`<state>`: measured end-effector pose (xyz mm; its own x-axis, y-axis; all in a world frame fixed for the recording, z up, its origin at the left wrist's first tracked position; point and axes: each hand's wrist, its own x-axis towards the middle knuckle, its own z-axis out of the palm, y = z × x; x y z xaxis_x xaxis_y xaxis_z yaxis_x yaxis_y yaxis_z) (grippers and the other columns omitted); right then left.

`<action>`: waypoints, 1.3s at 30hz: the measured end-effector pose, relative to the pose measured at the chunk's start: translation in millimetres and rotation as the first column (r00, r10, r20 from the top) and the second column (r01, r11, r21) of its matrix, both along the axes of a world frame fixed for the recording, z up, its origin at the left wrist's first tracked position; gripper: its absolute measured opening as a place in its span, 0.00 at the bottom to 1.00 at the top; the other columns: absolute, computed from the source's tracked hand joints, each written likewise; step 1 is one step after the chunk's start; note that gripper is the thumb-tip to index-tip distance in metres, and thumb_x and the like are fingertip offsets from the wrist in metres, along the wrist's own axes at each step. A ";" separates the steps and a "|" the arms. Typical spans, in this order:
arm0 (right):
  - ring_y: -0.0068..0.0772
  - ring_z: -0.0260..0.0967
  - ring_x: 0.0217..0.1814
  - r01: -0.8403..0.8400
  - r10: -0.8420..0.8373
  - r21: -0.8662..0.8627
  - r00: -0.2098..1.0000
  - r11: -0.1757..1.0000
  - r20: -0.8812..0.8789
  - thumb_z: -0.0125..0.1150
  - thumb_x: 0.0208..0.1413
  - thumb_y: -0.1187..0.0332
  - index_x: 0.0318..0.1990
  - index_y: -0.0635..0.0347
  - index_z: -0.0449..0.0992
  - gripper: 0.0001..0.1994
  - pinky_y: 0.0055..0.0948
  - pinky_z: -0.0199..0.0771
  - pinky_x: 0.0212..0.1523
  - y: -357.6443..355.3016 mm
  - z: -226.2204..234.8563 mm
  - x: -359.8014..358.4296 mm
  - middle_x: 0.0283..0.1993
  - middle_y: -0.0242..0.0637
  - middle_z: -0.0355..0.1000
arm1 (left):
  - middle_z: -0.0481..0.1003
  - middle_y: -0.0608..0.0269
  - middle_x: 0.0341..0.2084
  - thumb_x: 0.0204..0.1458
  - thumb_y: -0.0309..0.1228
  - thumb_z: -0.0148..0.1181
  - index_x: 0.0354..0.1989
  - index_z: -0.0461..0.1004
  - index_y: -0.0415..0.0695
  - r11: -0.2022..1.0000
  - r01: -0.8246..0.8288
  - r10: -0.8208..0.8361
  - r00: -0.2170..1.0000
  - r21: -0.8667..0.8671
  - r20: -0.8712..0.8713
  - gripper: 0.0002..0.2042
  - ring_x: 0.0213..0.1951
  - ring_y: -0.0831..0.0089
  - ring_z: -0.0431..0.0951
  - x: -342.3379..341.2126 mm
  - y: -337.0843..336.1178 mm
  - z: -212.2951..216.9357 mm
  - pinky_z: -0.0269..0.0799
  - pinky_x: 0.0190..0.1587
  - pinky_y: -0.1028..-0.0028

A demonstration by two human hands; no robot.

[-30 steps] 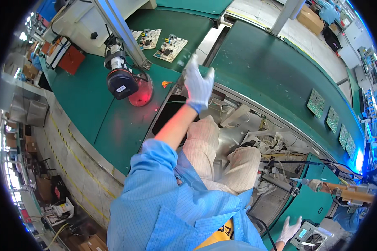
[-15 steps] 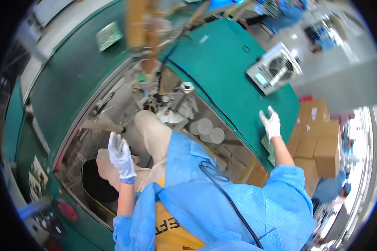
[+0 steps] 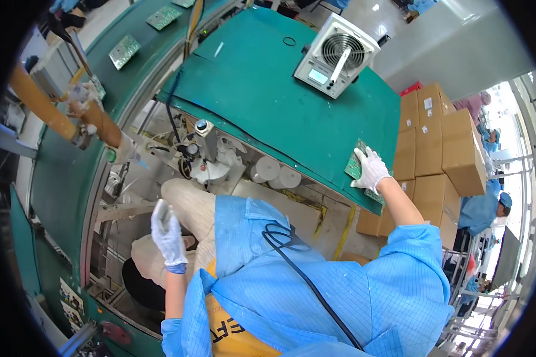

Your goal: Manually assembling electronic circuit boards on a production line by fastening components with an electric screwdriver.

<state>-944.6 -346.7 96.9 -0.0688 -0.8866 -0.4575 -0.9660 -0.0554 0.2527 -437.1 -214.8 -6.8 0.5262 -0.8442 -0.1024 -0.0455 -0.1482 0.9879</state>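
Note:
My right hand (image 3: pixel 372 169), in a white glove, is on a green circuit board (image 3: pixel 354 162) near the right front edge of the green-topped table (image 3: pixel 262 71). Its thumb and fingers span the board, and the hand covers part of it. More green board shows below the palm; whether it is the same piece I cannot tell. My left hand (image 3: pixel 168 234), gloved in white too, hovers over my lap with its fingers stretched out and nothing visible in them.
A white fan unit (image 3: pixel 336 56) stands on the table. Cardboard boxes (image 3: pixel 429 140) are stacked to the right. At left runs a green conveyor (image 3: pixel 62 160) with several circuit boards (image 3: pixel 124 52); a brown hose (image 3: pixel 98 122) hangs over its edge. A black cable (image 3: pixel 315 285) crosses my clothing.
My view has turned, so the table and fan unit sit further left and higher. My right hand has come down from above the table onto the circuit board. The left stays over my lap.

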 end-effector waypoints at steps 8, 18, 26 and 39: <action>0.52 0.69 0.53 -0.017 0.043 -0.140 0.983 0.990 0.179 0.52 0.44 0.69 0.55 0.61 0.70 0.26 0.39 0.69 0.55 -55.6 2.8 -53.7 0.52 0.54 0.70 | 0.77 0.53 0.41 0.48 0.23 0.62 0.46 0.75 0.43 0.899 0.439 -0.384 0.771 0.014 0.509 0.15 0.42 0.62 0.79 -37.9 -24.1 30.2 0.75 0.43 0.70; 0.44 0.75 0.44 -0.417 0.384 0.024 0.857 0.909 0.345 0.52 0.46 0.69 0.48 0.49 0.77 0.19 0.35 0.75 0.46 -66.5 92.9 177.8 0.42 0.42 0.77 | 0.72 0.50 0.49 0.39 0.35 0.72 0.59 0.63 0.40 0.814 0.558 -0.320 0.664 -0.163 0.676 0.36 0.51 0.57 0.74 -72.6 -63.4 99.9 0.70 0.53 0.65; 0.44 0.71 0.39 -0.825 0.159 0.204 0.331 0.526 0.930 0.57 0.48 0.57 0.49 0.64 0.69 0.24 0.38 0.71 0.45 -38.4 47.9 310.1 0.38 0.48 0.73 | 0.65 0.47 0.57 0.35 0.29 0.76 0.67 0.48 0.37 0.836 0.525 -0.506 0.850 -0.159 0.143 0.50 0.56 0.63 0.70 -43.4 -31.1 94.8 0.67 0.58 0.67; 0.49 0.60 0.63 -0.469 0.793 -0.642 0.426 0.606 0.436 0.67 0.41 0.49 0.52 0.62 0.72 0.33 0.39 0.61 0.63 -119.4 105.7 304.4 0.60 0.51 0.64 | 0.57 0.49 0.63 0.36 0.31 0.77 0.68 0.47 0.35 0.897 0.387 -0.441 0.800 -0.211 -0.406 0.51 0.62 0.66 0.62 -28.5 6.9 70.6 0.60 0.62 0.69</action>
<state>-640.2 -466.0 202.6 0.7407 -0.6231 0.2513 -0.5807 -0.7818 -0.2269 -465.5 -208.0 63.8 0.0474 -0.9909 -0.1264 0.3584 -0.1012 0.9281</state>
